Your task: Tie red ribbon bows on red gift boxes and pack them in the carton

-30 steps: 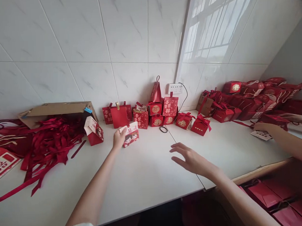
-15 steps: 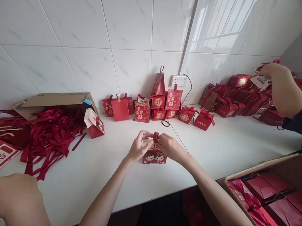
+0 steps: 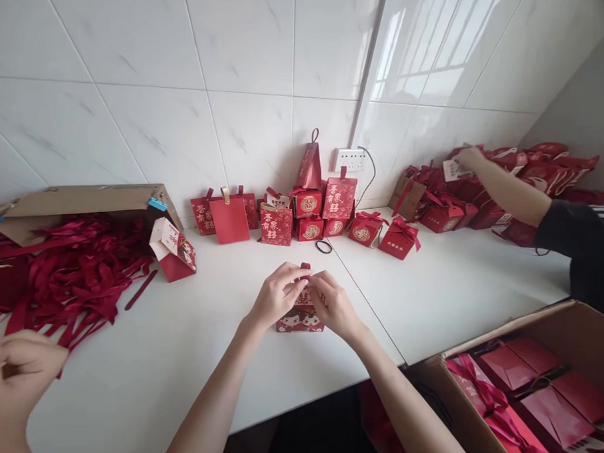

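Observation:
A small red gift box [image 3: 300, 318] with two cartoon figures on its front stands on the white table [image 3: 198, 364], in the middle. My left hand [image 3: 274, 296] and my right hand [image 3: 331, 302] both pinch its top flaps and red tab, fingers closed. The box's upper part is hidden behind my fingers.
A row of red gift boxes [image 3: 309, 216] lines the tiled wall. A pile of red ribbons [image 3: 78, 269] spills from a cardboard box [image 3: 81, 203] at left, next to an open red box [image 3: 173, 249]. Another person's arm [image 3: 510, 184] reaches into red bags at right; another hand [image 3: 18, 369] shows at lower left. A carton [image 3: 533, 376] of red bags sits lower right.
My left hand brought the box from near the wall to the table's middle, and my right hand joined it. Both now press closer on the top. The other person's arm stretched toward the far bags.

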`<control>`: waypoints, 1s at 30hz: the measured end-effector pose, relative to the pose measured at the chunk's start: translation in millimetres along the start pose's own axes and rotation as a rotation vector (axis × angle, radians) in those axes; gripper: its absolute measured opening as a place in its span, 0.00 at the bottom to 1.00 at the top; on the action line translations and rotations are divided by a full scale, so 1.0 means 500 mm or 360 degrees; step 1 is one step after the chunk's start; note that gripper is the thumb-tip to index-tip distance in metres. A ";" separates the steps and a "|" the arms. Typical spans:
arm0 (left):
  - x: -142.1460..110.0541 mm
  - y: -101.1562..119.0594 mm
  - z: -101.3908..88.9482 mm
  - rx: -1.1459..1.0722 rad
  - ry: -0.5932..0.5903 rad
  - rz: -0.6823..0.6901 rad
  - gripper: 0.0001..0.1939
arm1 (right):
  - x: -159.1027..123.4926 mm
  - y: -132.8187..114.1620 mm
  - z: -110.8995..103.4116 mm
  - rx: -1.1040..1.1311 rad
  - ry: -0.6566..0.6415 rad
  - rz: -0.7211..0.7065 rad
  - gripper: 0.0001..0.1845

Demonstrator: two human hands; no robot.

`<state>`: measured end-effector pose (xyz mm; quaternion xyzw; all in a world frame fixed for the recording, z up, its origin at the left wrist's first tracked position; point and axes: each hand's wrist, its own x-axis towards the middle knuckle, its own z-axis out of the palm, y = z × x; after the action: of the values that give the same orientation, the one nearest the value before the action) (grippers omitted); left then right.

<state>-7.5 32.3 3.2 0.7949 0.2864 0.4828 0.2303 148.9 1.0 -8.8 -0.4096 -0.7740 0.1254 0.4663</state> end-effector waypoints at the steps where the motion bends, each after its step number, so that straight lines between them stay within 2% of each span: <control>1: 0.003 0.002 -0.006 -0.0040 -0.0053 -0.0053 0.11 | 0.001 0.001 -0.002 0.0000 -0.0001 0.0001 0.12; 5: 0.019 0.009 -0.025 -0.0098 -0.0173 -0.0299 0.09 | 0.004 0.005 0.000 -0.0021 -0.0029 0.0012 0.10; 9: 0.027 0.008 -0.023 -0.0089 -0.0093 -0.0183 0.06 | 0.002 0.009 0.006 -0.0004 0.0019 0.0068 0.07; 13: 0.019 0.006 -0.011 -0.0096 0.0031 -0.0144 0.08 | 0.000 0.012 0.008 0.0040 0.0077 -0.0005 0.06; 20: -0.003 0.009 -0.020 -0.0181 -0.0147 -0.0243 0.22 | -0.004 0.015 0.016 0.0013 0.0086 -0.0083 0.07; 30: -0.008 0.000 -0.022 -0.0158 -0.0206 -0.0261 0.25 | -0.003 0.017 0.019 0.0081 0.0124 0.0012 0.06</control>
<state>-18.8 30.6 5.1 0.7859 0.3108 0.4235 0.3261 145.7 7.0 -19.5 -0.4051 -0.7502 0.1308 0.5059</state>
